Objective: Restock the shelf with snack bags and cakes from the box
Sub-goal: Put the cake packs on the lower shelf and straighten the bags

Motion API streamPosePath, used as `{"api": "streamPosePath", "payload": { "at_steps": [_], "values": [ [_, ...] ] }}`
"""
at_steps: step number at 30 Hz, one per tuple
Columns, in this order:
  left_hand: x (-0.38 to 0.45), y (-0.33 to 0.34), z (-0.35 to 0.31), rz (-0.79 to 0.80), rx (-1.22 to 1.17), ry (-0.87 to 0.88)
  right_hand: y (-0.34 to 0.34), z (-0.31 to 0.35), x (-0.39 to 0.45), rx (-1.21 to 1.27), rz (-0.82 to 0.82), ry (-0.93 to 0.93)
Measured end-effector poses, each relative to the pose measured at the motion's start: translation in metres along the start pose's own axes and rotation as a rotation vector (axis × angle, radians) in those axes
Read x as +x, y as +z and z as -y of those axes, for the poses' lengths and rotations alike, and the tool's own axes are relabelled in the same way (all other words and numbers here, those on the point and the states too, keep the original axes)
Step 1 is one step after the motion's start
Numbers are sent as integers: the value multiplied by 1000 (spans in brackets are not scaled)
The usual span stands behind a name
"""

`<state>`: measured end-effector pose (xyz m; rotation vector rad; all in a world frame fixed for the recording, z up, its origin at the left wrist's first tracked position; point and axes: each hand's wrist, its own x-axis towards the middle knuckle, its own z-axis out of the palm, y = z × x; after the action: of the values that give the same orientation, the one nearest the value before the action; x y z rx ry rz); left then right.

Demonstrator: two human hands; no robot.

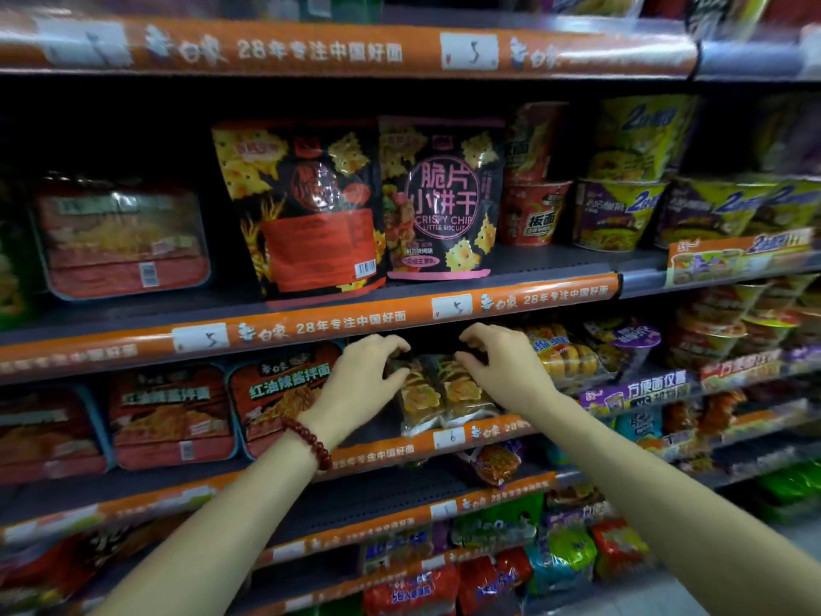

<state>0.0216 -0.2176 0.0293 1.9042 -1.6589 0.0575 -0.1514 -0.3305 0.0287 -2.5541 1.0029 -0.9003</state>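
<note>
**Two snack bags gripped at their tops on the third shelf**

A tiered shelf is seen filling the view, its front rails covered by orange strips on which "28年专注中国好面" is printed in white beside a small chef logo. White price tags are set into the strips; "5" can be read on several and "6" on the one below the hands.

On the upper visible tier two large dark biscuit bags are stood side by side; "脆片小饼干" and "CRISPY CHIP LITTLE BISCUIT" are printed on the right one, while the left one is turned so a barcode is shown. To their right, noodle cups in red, purple and yellow are stacked, "板面" being legible on a red cup. Red tray packs marked "红油辣酱拌面" are lined up on the tier below, to the left of the hands. A purple strip reading "方便面" is fixed further right.

Two dark snack bags with yellow pictures are stood together at the front edge of that tier, just above the "6" tag. The top of the left bag is pinched by the left hand, whose wrist is ringed by a dark red bead bracelet. The top of the right bag is held in the curled grip of the right hand.
</note>
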Motion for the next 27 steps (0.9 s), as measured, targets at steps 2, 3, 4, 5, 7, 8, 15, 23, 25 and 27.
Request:
{"api": "streamPosePath", "payload": {
  "at_steps": [2,3,4,5,7,8,15,23,25,27],
  "values": [
    [2,-17,-3,-27,29,33,-12,8,4,-29,-15,-31],
    [3,-26,-5,-43,40,43,-18,12,7,-40,-16,-44],
    [5,-35,-6,-63,53,51,-23,14,10,-48,-20,-56],
    [6,-43,-6,-84,71,54,-28,17,14,-56,-28,-68],
    [8,-61,-6,-130,109,55,-39,21,23,-73,-49,-88],
    [10,-71,-5,-155,130,54,-44,23,29,-79,-58,-94],
    [27,-135,6,-355,178,-52,-79,31,80,-45,-157,-97],
    [40,-146,20,-630,11,-348,-65,28,105,7,-262,9],
    [38,-139,24,-633,-67,-411,-58,23,111,47,-223,46],
    [38,-133,30,-605,-171,-463,-49,19,116,162,-189,70]
  ]
}}
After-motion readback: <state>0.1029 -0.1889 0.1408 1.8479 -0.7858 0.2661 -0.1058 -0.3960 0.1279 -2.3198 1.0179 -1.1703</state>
